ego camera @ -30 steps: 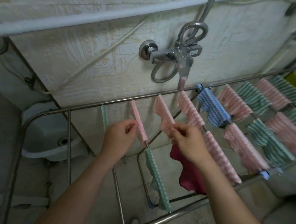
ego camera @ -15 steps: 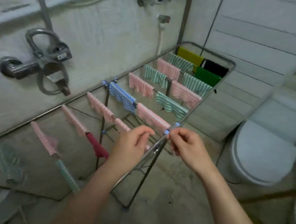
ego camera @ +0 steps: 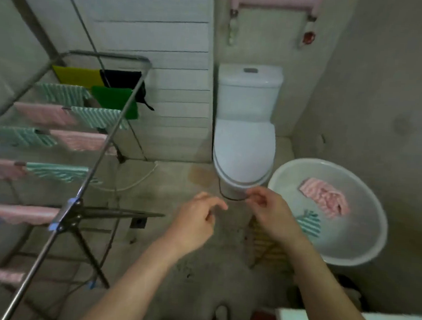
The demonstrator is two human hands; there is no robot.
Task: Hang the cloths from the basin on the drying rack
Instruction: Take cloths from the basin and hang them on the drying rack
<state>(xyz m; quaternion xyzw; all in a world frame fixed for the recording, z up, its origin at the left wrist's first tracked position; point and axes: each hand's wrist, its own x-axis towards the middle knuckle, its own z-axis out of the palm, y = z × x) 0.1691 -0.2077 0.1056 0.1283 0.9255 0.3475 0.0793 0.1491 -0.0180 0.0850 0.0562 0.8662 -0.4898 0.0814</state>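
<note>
fingers: both hands hang empty at the centre of the frame; left hand loosely curled with its digits a little apart, right hand half curled, thumb and forefinger near each other but clamped on nothing.
cloths left: a pink striped cloth lies crumpled inside the basin at right of the frame; a green striped cloth lies just beside it, lower, partly hidden by the right wrist.
basin: pale and round, low at right, just beside the toilet; the right hand is nearest to it.
drying rack: fills the left of the frame, its rails mostly hung with pink and green striped cloths, with yellow, black and green ones at the far end, upper left.
step in hand: likely reaching for the next cloth, with the pink one the freer pick.
doing it well: pinch one cloth by an edge or corner so only one lifts, shake it open over the basin, then take two corners before carrying it across.
edges: the basin rim sits between hand and cloth, so come in from above; the rack's near rail and folded wing jut toward lower centre.
open room: bare floor at centre gives a free path from basin to rack; which rail is free i cannot tell.
</note>
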